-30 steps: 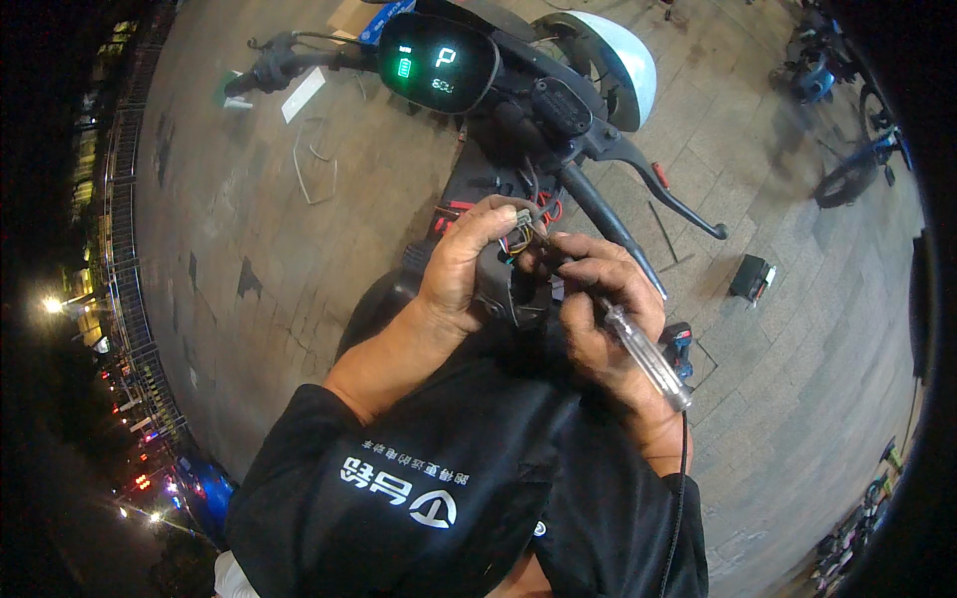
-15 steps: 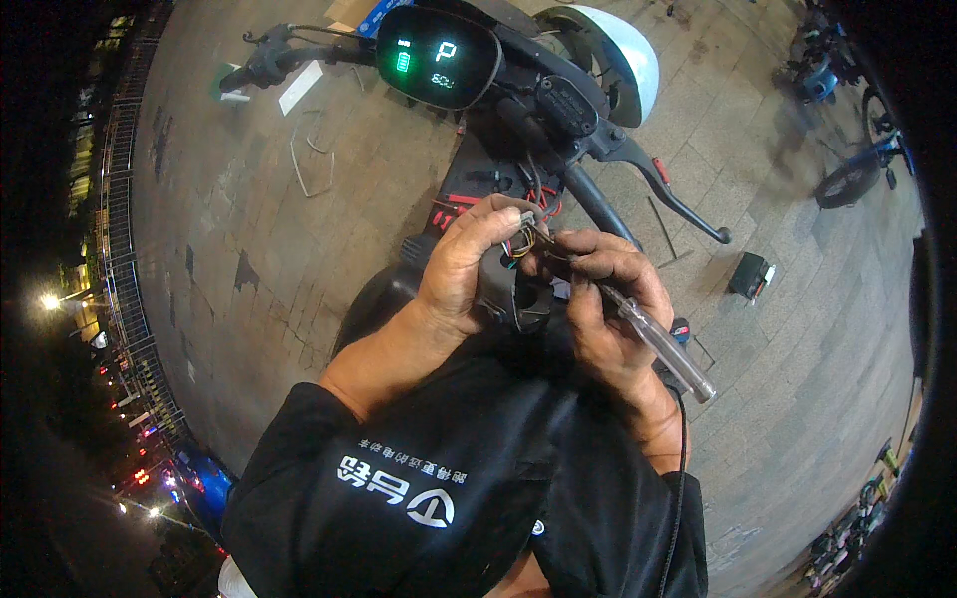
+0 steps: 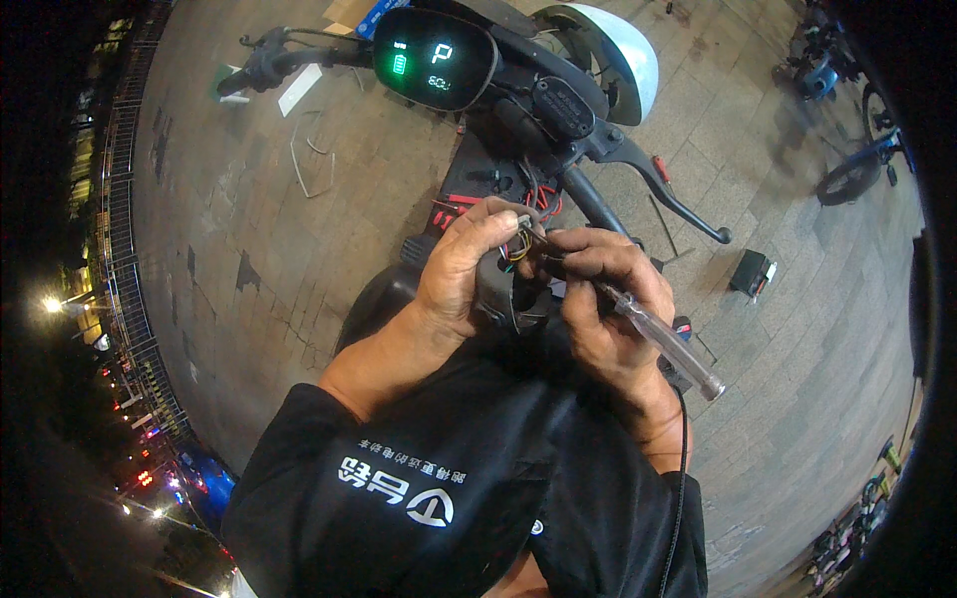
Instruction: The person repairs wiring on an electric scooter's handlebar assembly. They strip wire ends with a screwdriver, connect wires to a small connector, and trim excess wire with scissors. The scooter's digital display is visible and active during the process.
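While the left hand (image 3: 461, 267) pinches a small grey plug (image 3: 523, 222) with coloured wires (image 3: 519, 247) beside a black casing (image 3: 498, 291), the right hand (image 3: 620, 299) grips a clear-handled screwdriver (image 3: 676, 353) pointed toward it, apparently for fine work there, though tip contact is unclear. Next, the plug seems to need steadiness and the tip small, controlled motions. Handlebar (image 3: 594, 204) and brake lever (image 3: 653, 187) crowd the far side; open paving (image 3: 807, 369) lies rightward.
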A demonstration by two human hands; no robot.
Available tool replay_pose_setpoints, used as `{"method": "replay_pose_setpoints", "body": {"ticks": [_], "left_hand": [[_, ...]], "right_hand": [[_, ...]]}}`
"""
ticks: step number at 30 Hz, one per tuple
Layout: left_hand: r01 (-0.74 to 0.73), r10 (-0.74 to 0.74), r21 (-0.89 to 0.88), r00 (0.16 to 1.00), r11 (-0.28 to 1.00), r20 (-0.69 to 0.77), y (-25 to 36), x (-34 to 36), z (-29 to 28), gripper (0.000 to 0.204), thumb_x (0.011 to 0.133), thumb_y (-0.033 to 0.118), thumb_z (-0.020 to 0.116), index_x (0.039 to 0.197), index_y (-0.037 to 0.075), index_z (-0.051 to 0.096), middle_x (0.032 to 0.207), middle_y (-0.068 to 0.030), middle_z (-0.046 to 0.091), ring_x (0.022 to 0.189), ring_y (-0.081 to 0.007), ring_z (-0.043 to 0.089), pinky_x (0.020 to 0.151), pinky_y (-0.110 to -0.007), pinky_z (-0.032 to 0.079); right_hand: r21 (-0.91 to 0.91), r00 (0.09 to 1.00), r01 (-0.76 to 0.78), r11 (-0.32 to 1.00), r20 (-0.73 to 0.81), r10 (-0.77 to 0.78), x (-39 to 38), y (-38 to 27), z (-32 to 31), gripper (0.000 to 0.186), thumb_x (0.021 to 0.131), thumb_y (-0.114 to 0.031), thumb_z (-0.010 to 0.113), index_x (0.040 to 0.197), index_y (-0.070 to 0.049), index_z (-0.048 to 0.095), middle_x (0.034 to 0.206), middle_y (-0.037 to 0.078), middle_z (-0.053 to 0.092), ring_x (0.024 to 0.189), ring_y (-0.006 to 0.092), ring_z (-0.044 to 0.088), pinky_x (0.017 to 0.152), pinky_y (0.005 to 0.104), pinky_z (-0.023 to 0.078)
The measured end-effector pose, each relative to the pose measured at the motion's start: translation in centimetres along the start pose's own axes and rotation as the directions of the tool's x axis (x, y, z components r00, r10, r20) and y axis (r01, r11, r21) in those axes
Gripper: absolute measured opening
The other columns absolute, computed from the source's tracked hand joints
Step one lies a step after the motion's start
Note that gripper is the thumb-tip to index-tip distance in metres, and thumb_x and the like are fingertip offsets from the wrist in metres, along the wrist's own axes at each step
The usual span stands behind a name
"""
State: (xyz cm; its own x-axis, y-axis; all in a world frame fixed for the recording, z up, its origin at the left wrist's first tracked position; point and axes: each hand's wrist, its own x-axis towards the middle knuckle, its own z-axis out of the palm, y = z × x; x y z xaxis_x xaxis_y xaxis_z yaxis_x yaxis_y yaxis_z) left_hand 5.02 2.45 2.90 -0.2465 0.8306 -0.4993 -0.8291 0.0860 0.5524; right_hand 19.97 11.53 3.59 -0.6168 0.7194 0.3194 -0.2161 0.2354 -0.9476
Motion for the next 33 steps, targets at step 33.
{"method": "replay_pose_setpoints", "body": {"ticks": [33], "left_hand": [[-0.013,0.095,0.301,0.960,0.954,-0.262,0.0,-0.7,3.3,0.024,0.092,0.026,0.053,0.100,0.004,0.058,0.090,-0.0064,0.062,0.076,-0.0128,0.057,0.072,-0.027,0.048]], "right_hand": [[0.130,0.992,0.118,0.984,-0.053,-0.112,0.3,2.1,-0.6,0.027,0.067,0.011,0.064,0.092,0.001,0.062,0.099,0.017,0.066,0.088,0.0301,0.069,0.075,0.0358,0.057]]}}
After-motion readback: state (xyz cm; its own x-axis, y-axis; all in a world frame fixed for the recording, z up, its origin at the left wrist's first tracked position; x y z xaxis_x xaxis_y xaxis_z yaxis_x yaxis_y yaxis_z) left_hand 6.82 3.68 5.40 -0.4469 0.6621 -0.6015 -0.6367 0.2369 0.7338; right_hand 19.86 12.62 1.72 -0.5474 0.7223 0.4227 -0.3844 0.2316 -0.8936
